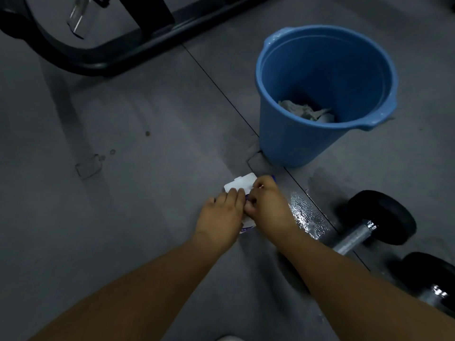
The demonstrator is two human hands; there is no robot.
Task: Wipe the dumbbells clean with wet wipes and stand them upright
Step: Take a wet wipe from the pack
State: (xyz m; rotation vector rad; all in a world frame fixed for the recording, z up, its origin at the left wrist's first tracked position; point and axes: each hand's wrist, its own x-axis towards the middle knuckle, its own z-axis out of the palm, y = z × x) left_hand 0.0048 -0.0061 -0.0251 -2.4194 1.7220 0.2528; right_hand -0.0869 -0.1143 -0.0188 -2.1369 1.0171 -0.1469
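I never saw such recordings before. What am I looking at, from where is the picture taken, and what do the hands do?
No machine here: a person works with bare hands, and one camera on the head looks down at them. Both arms reach to a wipes pack on the floor, its white lid open. The left hand rests on the pack; the right hand curls at the opening, but what it pinches is hidden. Right of them one dumbbell lies on its side, a second dumbbell nearer. Behind stands a blue bucket with crumpled wipes inside.
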